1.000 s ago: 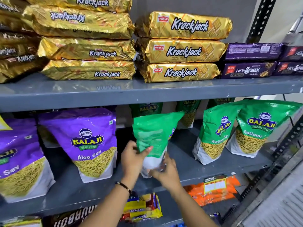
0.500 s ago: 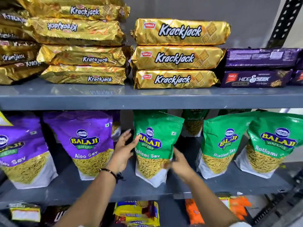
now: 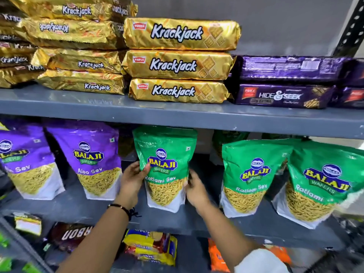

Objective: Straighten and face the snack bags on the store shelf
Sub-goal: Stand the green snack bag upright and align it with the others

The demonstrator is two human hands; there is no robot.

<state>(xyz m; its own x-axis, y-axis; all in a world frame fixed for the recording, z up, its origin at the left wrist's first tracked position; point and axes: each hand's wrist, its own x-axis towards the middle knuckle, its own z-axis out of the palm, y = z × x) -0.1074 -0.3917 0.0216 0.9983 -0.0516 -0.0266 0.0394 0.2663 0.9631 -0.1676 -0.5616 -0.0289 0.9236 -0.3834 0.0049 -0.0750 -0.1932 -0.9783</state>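
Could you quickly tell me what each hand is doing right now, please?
Left hand: holding the green snack bag by its left edge.
Right hand: on the bag's right edge; grip unclear.

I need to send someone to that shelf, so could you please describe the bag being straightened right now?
Find the middle grey shelf, under the gold Krackjack packs. Its row runs purple Aloo Sev bags, then green ones. The wanted Ratlami Sev bag is the leftmost green one, upright and front-facing, between the left hand and right hand.

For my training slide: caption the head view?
Both hands, left and right, steady an upright green Ratlami Sev bag on the grey shelf.
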